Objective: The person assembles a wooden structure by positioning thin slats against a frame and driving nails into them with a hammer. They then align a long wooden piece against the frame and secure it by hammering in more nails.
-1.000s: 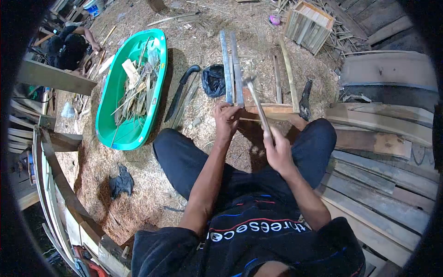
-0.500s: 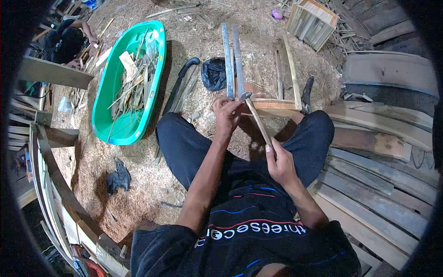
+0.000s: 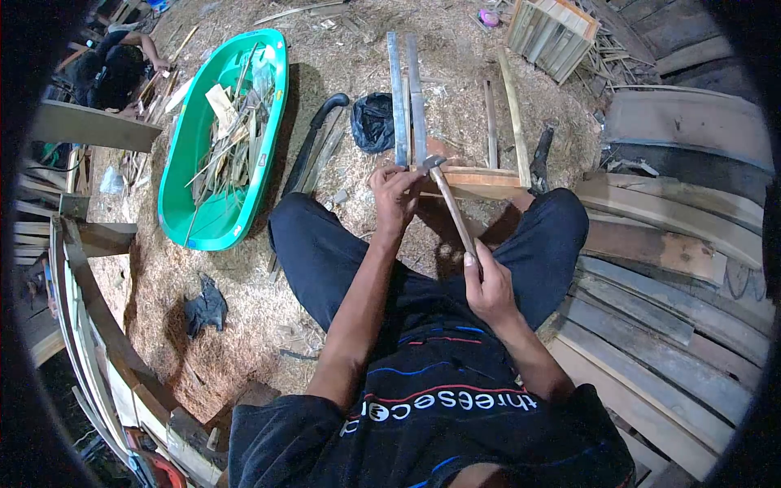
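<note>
My right hand (image 3: 490, 286) is wrapped around the lower handle of a hammer (image 3: 455, 206). The hammer's head lies against the near left corner of a wooden frame, right beside the fingertips of my left hand (image 3: 394, 198). Those fingers are pinched together at the corner; whatever they hold there is too small to make out. The frame has a pale crosspiece (image 3: 478, 180) between my knees, with several long slats (image 3: 417, 102) reaching away from me. Part of the corner is hidden behind my left hand and the hammer head.
A green plastic tub (image 3: 173, 195) of wood scraps stands to the left. Beside it lie a dark-handled tool (image 3: 307, 145) and a black plastic bag (image 3: 373, 124). Stacked planks (image 3: 651, 358) line the right side. A slatted wooden box (image 3: 551, 39) sits far right; another person (image 3: 114, 73) works far left.
The view has shifted slightly, so the floor things appear a little higher. Both hands and the hammer keep nearly the same place at the frame's corner.
</note>
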The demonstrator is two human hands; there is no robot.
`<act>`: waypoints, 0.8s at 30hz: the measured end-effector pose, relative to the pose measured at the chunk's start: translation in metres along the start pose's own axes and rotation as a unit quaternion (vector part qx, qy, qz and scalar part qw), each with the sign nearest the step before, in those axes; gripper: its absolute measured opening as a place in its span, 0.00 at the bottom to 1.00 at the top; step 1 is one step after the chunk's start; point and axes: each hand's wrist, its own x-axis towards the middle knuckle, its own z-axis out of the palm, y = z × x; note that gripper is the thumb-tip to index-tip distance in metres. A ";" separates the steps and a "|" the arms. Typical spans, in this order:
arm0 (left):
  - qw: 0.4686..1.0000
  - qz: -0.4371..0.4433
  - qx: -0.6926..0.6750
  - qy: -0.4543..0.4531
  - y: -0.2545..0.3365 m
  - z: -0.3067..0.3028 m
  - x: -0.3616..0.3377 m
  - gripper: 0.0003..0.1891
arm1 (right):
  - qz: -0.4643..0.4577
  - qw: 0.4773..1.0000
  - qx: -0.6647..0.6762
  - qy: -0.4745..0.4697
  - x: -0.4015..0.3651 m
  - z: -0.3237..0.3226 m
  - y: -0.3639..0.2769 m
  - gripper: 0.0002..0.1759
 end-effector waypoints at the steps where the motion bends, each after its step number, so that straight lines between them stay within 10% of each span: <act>1: 1.000 0.004 0.000 0.003 -0.001 0.000 0.000 0.17 | 0.002 1.000 -0.006 -0.002 0.001 0.000 0.000 0.19; 24: 1.000 0.006 -0.009 -0.021 0.006 -0.004 0.003 0.20 | -0.024 0.999 -0.021 0.029 -0.005 -0.002 0.003 0.19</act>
